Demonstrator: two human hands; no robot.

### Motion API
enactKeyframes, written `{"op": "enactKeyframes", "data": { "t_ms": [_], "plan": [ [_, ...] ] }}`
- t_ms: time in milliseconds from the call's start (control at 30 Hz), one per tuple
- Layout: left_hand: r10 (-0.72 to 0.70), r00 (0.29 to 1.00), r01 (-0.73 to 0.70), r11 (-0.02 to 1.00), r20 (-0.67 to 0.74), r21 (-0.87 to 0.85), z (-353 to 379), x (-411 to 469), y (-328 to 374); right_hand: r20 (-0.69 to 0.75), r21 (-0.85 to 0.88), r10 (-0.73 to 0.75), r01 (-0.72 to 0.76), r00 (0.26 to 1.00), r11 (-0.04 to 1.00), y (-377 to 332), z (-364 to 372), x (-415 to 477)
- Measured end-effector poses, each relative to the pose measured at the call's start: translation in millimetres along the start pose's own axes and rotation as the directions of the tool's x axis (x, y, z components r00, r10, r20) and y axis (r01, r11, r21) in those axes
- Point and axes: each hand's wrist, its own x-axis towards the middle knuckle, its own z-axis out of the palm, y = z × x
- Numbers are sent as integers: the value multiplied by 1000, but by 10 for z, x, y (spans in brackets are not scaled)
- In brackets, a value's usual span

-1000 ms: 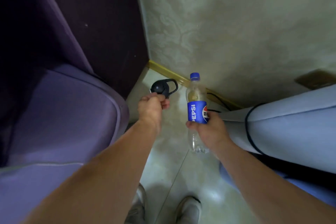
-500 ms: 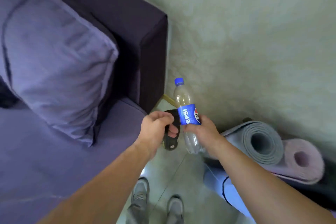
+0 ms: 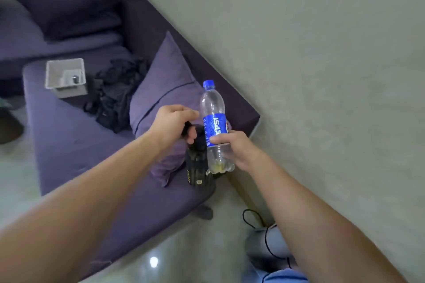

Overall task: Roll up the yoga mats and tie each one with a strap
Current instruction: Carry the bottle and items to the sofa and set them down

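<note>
Single head view, tilted, looking down, hands near.

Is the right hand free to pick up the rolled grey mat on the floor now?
Probably not yet: the right hand grips the Pepsi bottle, so its fingers are occupied. The rolled mat lies on the floor, uncovered.

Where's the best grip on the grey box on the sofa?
Likely pinch the box by its left wall, from above: it sits upright with an open top, so the thin rim is exposed. Dark clothes crowd its right side; the left looks free.
</note>
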Motion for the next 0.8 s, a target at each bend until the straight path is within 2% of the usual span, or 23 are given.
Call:
{"op": "enactKeyframes", "data": {
  "t_ms": [133, 400, 500, 567, 667, 733, 800],
  "plan": [
    [23, 986, -35, 997, -166, -67, -972, -264, 208, 153, 30, -20, 16, 988, 999, -291, 1025, -139],
    [61, 962, -84, 993, -268, -77, -3209, -985, 476, 355, 63, -117, 101, 927, 993, -503, 3238, -498],
    [106, 946, -122, 992, -306, -35, -3940, -1208, 569, 394, 97, -138, 109, 909, 989, -582, 4009, -573],
    [134, 930, -121, 991, -343, 58, -4418, -1315, 559, 404, 107, -141, 106, 904, 989, -625, 4507, -581],
    [148, 902, -36, 962, -406, 270, -5166, -1412, 384, 428, 108, -148, 112, 892, 988, -711, 5203, -555],
    [95, 887, 105, 912, -453, 397, -5611, -1460, 223, 466, 125, -150, 102, 872, 987, -772, 5600, -515],
    [10, 887, 265, 807, -461, 528, -5973, -1504, 84, 501, 138, -145, 87, 853, 987, -810, 5941, -437]
  ]
}}
